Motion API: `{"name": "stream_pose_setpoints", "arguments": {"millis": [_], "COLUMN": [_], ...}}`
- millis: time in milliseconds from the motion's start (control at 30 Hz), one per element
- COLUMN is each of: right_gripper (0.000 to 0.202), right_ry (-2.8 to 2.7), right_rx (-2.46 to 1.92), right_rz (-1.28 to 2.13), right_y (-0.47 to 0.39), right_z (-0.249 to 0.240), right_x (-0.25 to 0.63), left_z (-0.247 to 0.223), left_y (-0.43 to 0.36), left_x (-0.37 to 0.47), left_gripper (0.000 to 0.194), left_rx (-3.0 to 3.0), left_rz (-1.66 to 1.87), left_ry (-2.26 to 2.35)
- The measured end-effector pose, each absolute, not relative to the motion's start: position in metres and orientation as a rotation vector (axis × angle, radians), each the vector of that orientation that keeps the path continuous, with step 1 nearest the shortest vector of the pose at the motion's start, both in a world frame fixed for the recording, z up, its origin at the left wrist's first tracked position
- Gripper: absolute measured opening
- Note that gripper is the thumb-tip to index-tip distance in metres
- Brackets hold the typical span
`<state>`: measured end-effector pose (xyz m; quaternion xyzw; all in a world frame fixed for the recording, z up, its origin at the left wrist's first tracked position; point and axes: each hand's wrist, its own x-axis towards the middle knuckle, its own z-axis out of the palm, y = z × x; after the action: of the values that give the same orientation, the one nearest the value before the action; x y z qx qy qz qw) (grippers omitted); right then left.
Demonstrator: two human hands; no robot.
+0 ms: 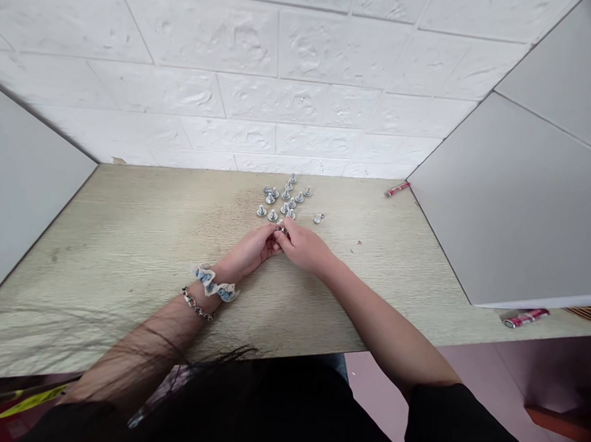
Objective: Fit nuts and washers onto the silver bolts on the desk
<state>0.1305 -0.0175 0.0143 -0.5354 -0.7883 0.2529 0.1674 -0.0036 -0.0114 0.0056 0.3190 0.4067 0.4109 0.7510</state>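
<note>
My left hand (254, 248) and my right hand (304, 245) meet over the middle of the wooden table, their fingertips pinched together. Between them a small silver bolt (281, 228) shows in part; fingers cover the rest. Just beyond the fingertips stands a loose group of several silver bolts (285, 208) with wide washer-like heads, most resting head down with shanks up. One bolt (318, 218) lies apart to the right of the group. A scrunchie (214, 285) and a chain bracelet (197, 305) circle my left wrist.
The pale wooden table (139, 238) ends at a white brick wall (247, 98). Grey panels (521, 215) rise on both sides. One red battery-like cylinder (397, 190) lies at the back right, another red cylinder (526, 318) near the front right edge.
</note>
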Motion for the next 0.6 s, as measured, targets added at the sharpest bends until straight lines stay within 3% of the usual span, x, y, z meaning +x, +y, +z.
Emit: {"name": "stream_pose_setpoints", "arguments": {"millis": [600], "right_gripper": [0.027], "right_ry": [-2.259], "right_rx": [-1.534], "right_rz": [0.727], "right_y": [-0.0183], "right_z": [0.0166], "right_x": [0.1308], "left_z": [0.0037], "left_y": [-0.0092], "left_x": [-0.003], "left_gripper": [0.013], "left_rx": [0.703], "left_rz": [0.881], "left_ry": [0.893]}}
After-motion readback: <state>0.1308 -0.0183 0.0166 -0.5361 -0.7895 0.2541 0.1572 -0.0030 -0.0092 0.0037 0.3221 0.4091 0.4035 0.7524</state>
